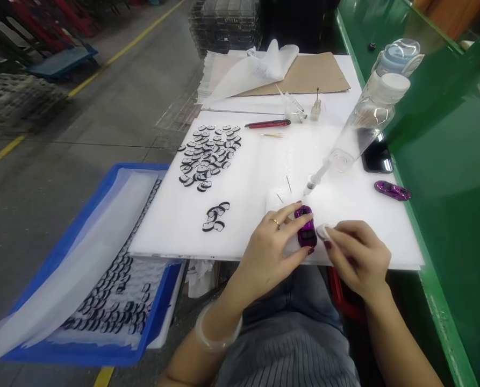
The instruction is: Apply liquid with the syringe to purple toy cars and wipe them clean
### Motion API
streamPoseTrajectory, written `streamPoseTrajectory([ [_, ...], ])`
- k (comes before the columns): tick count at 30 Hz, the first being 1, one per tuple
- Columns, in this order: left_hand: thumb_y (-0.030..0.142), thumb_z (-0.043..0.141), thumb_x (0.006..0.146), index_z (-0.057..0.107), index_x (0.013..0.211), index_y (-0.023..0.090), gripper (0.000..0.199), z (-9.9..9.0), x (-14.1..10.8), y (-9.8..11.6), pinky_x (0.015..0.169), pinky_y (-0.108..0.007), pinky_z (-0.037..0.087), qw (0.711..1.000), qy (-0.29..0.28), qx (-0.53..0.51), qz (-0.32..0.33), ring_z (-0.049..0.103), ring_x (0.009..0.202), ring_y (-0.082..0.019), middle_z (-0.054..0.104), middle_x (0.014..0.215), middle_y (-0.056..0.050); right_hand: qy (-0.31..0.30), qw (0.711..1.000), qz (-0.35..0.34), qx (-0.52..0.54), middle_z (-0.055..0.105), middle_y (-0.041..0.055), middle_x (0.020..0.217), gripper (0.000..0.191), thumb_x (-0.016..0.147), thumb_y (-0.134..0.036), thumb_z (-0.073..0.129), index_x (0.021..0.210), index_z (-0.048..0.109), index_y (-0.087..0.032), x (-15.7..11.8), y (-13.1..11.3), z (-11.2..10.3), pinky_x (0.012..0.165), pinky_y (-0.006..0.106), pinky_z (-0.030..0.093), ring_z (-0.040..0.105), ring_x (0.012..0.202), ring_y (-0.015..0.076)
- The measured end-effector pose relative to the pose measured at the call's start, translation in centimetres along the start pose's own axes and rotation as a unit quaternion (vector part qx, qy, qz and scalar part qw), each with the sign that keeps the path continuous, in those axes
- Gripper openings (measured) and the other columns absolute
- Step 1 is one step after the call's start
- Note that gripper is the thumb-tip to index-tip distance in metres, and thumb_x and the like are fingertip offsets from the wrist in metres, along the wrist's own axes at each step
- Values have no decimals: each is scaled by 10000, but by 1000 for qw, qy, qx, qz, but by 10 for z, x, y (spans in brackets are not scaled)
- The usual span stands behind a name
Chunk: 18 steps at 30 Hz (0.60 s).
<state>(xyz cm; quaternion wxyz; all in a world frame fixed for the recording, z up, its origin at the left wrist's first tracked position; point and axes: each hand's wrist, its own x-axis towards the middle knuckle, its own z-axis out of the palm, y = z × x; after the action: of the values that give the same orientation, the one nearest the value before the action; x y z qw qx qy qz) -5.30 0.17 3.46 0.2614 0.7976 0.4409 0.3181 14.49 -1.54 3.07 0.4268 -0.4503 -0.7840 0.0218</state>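
Observation:
My left hand (271, 248) is closed on a small purple toy car (306, 232), its fingers along the car's far end and side, the thumb at the near end. The car rests on the white board (240, 242) near its front edge. Close on the car's right, my right hand (356, 255) pinches a small white wad (323, 231), perhaps tissue or cloth. Just beyond the car lies a syringe-like dispenser (317, 177) with its tip toward me. Two thin needles or pins (288, 184) lie to the left of that tip.
Small black-edged parts (211, 153) are spread on the board's left, with several more nearer me (216, 217). A red utility knife (267, 123), clear bottles (369, 118), a phone (379, 153) and another purple car (392, 190) surround the work. A blue tray (72, 231) stands lower left.

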Motion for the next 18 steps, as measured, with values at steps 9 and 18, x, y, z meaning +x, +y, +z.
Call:
streamPoseTrajectory([
  [9,204,792,775,651,1222,246,471,11,2,-3,940,-451,563,998,50,-34,-27,635,1033,-237,599,1311,-84,2,997,28,-68,677,37,795,105,878,-162,610,864,705,-204,0,-9,4,461,222,438,523,489,77],
  [18,133,661,851,739,1068,208,242,19,6,4,831,-408,592,988,132,-50,-62,668,899,-206,681,1149,-76,32,957,188,-219,696,87,941,210,828,-351,635,972,615,-199,38,49,-25,728,392,478,647,871,275],
])
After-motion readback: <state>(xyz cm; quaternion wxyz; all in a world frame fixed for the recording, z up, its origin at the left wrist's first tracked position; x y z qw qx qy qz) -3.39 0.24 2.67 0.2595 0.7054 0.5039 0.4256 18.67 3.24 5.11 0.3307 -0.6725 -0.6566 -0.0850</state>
